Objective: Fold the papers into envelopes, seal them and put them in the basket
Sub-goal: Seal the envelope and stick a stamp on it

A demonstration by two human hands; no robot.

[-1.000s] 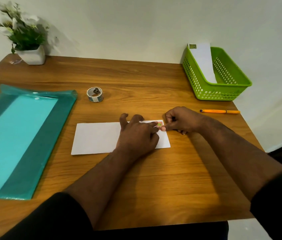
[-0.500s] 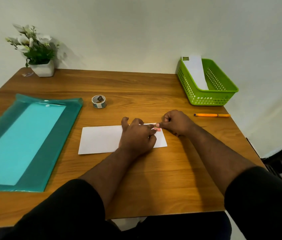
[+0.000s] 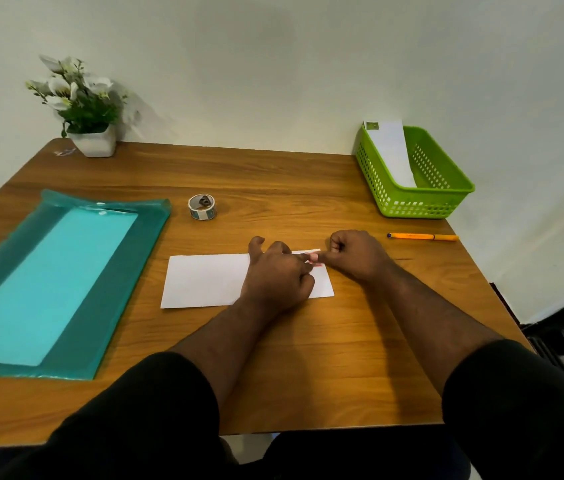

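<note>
A white folded envelope (image 3: 204, 280) lies flat on the table in front of me. My left hand (image 3: 275, 275) rests on its right half with bent fingers, the fingertips pressing down near the top right corner. My right hand (image 3: 356, 254) is curled just right of that corner and pinches a small reddish sticker (image 3: 318, 266) against the paper with its thumb. The hands hide most of the sticker. The green basket (image 3: 422, 194) stands at the back right with one white envelope (image 3: 391, 150) leaning inside it.
A roll of stickers (image 3: 201, 206) sits behind the envelope. An orange pen (image 3: 422, 236) lies right of my hands, near the table's right edge. A teal plastic folder (image 3: 48, 282) covers the left side. A potted plant (image 3: 90, 112) stands at the back left corner.
The camera has pulled back and tilted up. Both hands stay at the envelope's top right corner, with the right thumb now lower on the sticker.
</note>
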